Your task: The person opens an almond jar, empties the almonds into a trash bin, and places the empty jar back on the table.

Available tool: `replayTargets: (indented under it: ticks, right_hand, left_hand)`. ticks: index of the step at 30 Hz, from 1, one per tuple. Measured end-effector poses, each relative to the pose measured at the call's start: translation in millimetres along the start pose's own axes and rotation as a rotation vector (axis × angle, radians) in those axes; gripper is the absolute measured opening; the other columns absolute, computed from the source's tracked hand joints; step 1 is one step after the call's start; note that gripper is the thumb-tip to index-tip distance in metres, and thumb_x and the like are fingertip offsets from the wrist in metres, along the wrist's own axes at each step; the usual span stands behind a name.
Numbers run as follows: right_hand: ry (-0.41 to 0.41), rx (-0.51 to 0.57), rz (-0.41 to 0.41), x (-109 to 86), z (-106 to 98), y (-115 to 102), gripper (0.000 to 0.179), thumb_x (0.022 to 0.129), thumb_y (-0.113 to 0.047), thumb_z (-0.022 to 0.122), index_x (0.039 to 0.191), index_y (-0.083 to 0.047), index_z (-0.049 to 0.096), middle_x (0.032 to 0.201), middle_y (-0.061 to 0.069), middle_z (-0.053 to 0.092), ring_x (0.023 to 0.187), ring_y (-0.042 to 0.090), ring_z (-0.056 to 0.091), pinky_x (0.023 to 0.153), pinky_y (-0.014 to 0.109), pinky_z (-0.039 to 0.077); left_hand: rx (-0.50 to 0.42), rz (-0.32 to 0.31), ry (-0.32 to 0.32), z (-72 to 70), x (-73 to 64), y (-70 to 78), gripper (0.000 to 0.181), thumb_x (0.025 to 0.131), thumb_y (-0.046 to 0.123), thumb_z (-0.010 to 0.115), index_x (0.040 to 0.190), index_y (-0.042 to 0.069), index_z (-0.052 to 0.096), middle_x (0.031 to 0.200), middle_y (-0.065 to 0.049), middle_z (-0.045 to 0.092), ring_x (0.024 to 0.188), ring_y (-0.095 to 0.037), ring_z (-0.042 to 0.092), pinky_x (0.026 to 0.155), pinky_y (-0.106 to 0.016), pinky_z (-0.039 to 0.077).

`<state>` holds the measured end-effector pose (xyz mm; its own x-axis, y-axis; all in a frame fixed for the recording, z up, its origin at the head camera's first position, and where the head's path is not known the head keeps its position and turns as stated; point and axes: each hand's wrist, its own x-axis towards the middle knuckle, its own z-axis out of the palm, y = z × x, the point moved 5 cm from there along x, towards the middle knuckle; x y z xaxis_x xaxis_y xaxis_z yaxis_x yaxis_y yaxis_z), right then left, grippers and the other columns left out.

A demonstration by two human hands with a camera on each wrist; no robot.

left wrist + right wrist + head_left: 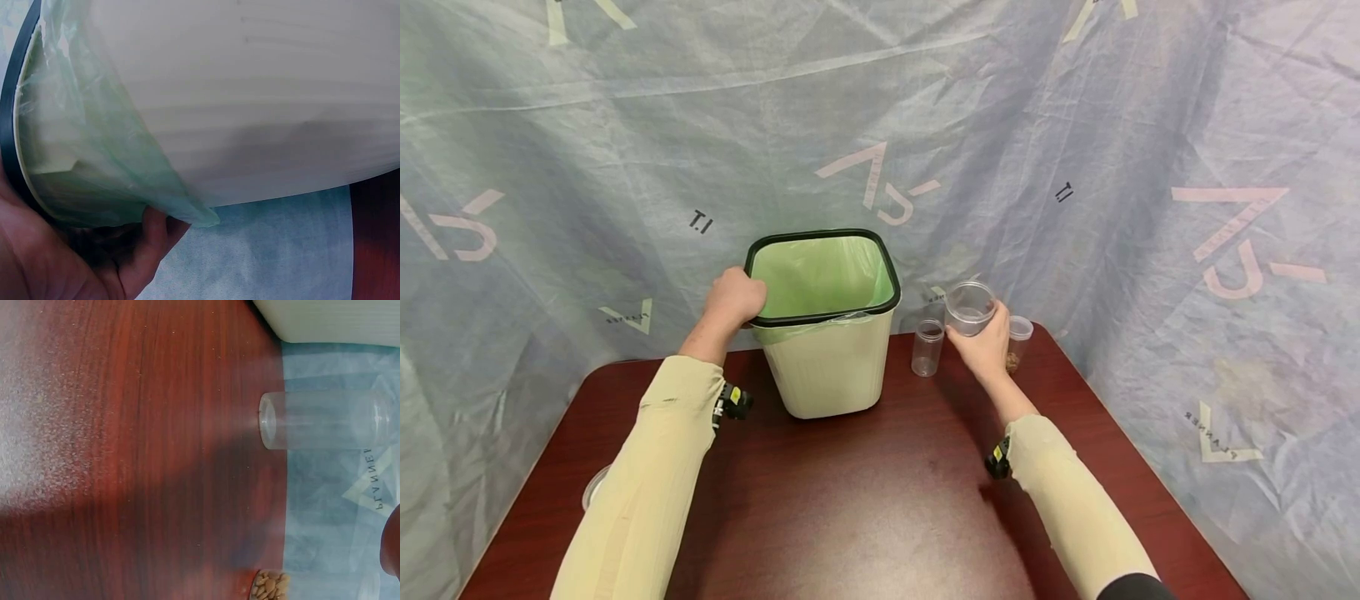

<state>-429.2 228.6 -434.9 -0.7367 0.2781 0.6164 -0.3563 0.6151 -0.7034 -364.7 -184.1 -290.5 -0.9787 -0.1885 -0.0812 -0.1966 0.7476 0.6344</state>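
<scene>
A cream trash bin (827, 367) with a dark green rim and a pale green bag (812, 271) lining it stands upright on the table. My left hand (735, 297) grips its rim at the left side; in the left wrist view the fingers curl by the overhanging edge of the bag (106, 144). To the right of the bin, my right hand (987, 343) holds a wide clear plastic jar (968, 302) above the table. Only a fingertip (392, 544) of this hand shows in the right wrist view.
An empty, narrower clear jar (927, 350) stands between the bin and my right hand. Behind that hand is a clear jar of nuts (1018, 332), partly hidden. Beside my left sleeve lies a round clear object (593, 485). A fabric curtain (1030, 167) hangs behind the table (880, 500).
</scene>
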Motion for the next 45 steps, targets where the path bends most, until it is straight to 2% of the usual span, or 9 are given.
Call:
replayTargets:
  ticks: [5, 10, 17, 24, 29, 40, 45]
  right_hand:
    - [0.001, 0.002, 0.025, -4.3, 0, 3, 0.095, 0.062, -0.025, 0.09, 0.137, 0.0, 0.037, 0.129, 0.017, 0.046, 0.121, 0.031, 0.045, 0.103, 0.042, 0.034]
    - [-0.002, -0.005, 0.053, -7.2, 3, 8, 0.095, 0.063, -0.025, 0.09, 0.138, -0.001, 0.036, 0.131, 0.017, 0.046, 0.123, 0.031, 0.045, 0.104, 0.042, 0.034]
    - [-0.006, -0.017, 0.062, -11.6, 5, 11, 0.094, 0.064, -0.026, 0.088, 0.137, 0.0, 0.035, 0.131, 0.019, 0.045, 0.123, 0.033, 0.045, 0.103, 0.044, 0.035]
    - [-0.018, -0.011, 0.093, -17.1, 5, 17, 0.095, 0.063, -0.023, 0.09, 0.137, 0.0, 0.035, 0.13, 0.019, 0.044, 0.122, 0.035, 0.045, 0.103, 0.045, 0.035]
    - [-0.021, -0.026, 0.105, -20.9, 6, 21, 0.095, 0.063, -0.024, 0.09, 0.137, -0.001, 0.035, 0.13, 0.019, 0.045, 0.123, 0.034, 0.045, 0.103, 0.044, 0.035]
    - [-0.045, -0.036, 0.138, -29.7, 5, 30, 0.096, 0.064, -0.023, 0.09, 0.14, -0.002, 0.034, 0.133, 0.022, 0.045, 0.125, 0.035, 0.044, 0.104, 0.046, 0.034]
    - [-0.048, -0.043, 0.151, -32.4, 6, 35, 0.096, 0.063, -0.023, 0.091, 0.138, 0.0, 0.036, 0.132, 0.022, 0.046, 0.123, 0.036, 0.045, 0.104, 0.046, 0.035]
  left_hand:
    - [-0.007, 0.006, -0.004, 0.3, -0.2, 0.7, 0.049, 0.093, 0.013, 0.028, 0.136, -0.009, 0.037, 0.086, -0.019, 0.05, 0.048, -0.019, 0.046, 0.048, -0.034, 0.041]
    - [-0.019, 0.008, -0.001, 0.0, 0.1, 0.5, 0.051, 0.093, 0.013, 0.029, 0.139, -0.009, 0.035, 0.093, -0.021, 0.051, 0.051, -0.021, 0.049, 0.049, -0.035, 0.043]
    - [-0.027, 0.006, -0.003, 0.8, 1.1, -1.0, 0.047, 0.094, 0.013, 0.029, 0.134, -0.008, 0.039, 0.091, -0.021, 0.051, 0.051, -0.021, 0.049, 0.049, -0.035, 0.043]
    - [-0.023, 0.004, -0.003, 0.7, 1.8, -1.3, 0.048, 0.094, 0.013, 0.029, 0.137, -0.007, 0.039, 0.088, -0.02, 0.051, 0.05, -0.02, 0.048, 0.048, -0.035, 0.043]
    - [-0.025, 0.005, 0.003, 0.4, 1.3, -1.4, 0.044, 0.094, 0.013, 0.03, 0.131, -0.006, 0.043, 0.088, -0.019, 0.052, 0.051, -0.021, 0.049, 0.048, -0.035, 0.043]
    - [-0.017, -0.001, -0.005, 1.1, 2.1, -1.8, 0.053, 0.093, 0.014, 0.029, 0.141, -0.008, 0.034, 0.095, -0.022, 0.051, 0.05, -0.02, 0.048, 0.048, -0.034, 0.043]
    - [-0.02, -0.011, 0.004, 1.4, 3.4, -2.5, 0.05, 0.092, 0.014, 0.03, 0.138, -0.006, 0.037, 0.094, -0.021, 0.051, 0.05, -0.021, 0.048, 0.048, -0.034, 0.044]
